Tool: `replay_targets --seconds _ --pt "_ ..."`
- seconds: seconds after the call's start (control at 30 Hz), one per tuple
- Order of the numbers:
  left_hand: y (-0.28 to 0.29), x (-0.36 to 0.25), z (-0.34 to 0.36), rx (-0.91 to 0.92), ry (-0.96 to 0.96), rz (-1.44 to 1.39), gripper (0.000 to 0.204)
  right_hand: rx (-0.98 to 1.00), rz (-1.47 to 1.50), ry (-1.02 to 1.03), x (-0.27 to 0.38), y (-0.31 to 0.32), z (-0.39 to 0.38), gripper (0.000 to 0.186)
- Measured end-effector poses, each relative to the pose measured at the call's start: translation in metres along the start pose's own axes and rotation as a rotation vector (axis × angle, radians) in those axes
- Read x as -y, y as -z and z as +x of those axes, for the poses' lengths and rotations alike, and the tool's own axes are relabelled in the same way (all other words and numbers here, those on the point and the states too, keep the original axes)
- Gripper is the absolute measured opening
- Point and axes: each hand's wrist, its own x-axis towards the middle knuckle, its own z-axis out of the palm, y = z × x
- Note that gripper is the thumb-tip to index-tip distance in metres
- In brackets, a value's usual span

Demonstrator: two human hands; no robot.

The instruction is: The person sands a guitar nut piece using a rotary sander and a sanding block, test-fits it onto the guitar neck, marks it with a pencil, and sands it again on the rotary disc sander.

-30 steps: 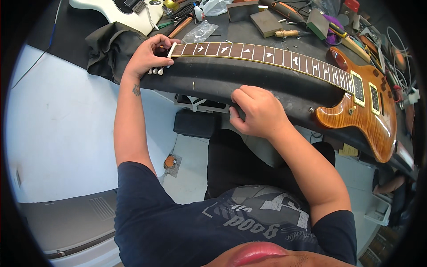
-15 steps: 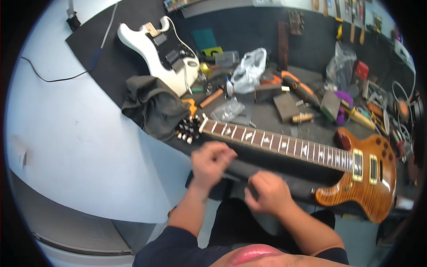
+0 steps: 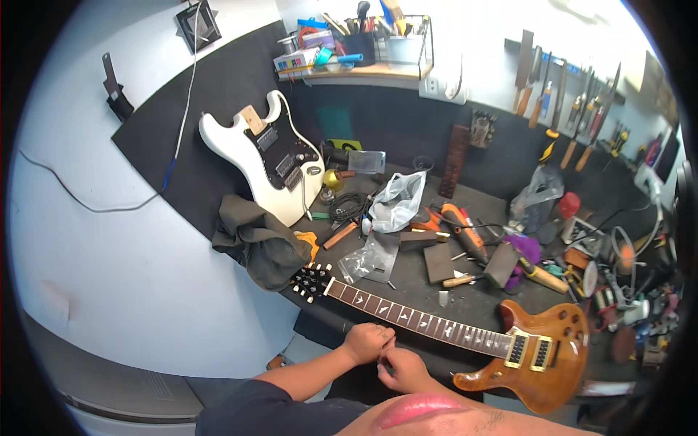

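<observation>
My left hand (image 3: pixel 368 341) and my right hand (image 3: pixel 404 370) meet just in front of the bench edge, fingertips touching. Both have their fingers curled in; anything between them is too small or hidden to make out. Just beyond lies an amber electric guitar (image 3: pixel 560 356), its dark fretboard (image 3: pixel 414 317) with pale inlays running left to a black headstock (image 3: pixel 314 282). No strings are visible on it. A dark grey cloth (image 3: pixel 254 243) is bunched by the headstock. My hands are close to the neck's near side and do not appear to touch it.
A white guitar body (image 3: pixel 254 171) lies at the back left. Behind the fretboard are a clear plastic bag (image 3: pixel 360 261), a white bag (image 3: pixel 398 203), sanding blocks (image 3: pixel 438 263) and an orange-and-black power tool (image 3: pixel 465 231). Files (image 3: pixel 556 98) hang on the wall; cluttered tools fill the right.
My hands, apart before, have come together at the fingertips. The view has tilted up, showing more of the wall shelf and files. The guitar appears not to have moved on the bench.
</observation>
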Motion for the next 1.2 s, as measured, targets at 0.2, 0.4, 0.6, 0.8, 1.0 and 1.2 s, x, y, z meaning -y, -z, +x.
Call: replay_targets --seconds 0.2,0.4,0.6,0.8,1.0,1.2 --pt "0.012 -0.004 0.013 0.339 0.093 -0.004 0.015 0.211 -0.04 -0.241 0.028 0.016 -0.012 0.022" --pt "0.041 -0.004 0.04 0.603 0.209 -0.197 0.022 0.109 0.03 -0.464 0.054 0.045 -0.041 0.028" --pt "0.102 -0.032 0.083 0.475 0.232 -0.52 0.028 -0.145 0.557 -0.686 0.065 0.096 -0.038 0.024" --pt "0.103 -0.055 0.111 0.258 0.648 -1.168 0.014 -0.435 0.175 -0.83 0.047 0.166 -0.016 0.032" --pt "0.11 -0.085 0.111 0.37 0.722 -1.034 0.011 -0.273 0.11 -0.649 0.042 0.187 -0.021 0.038" --pt "0.129 -0.065 0.106 0.588 0.37 -0.662 0.03 -0.316 0.453 -0.57 0.05 0.133 -0.027 0.029"
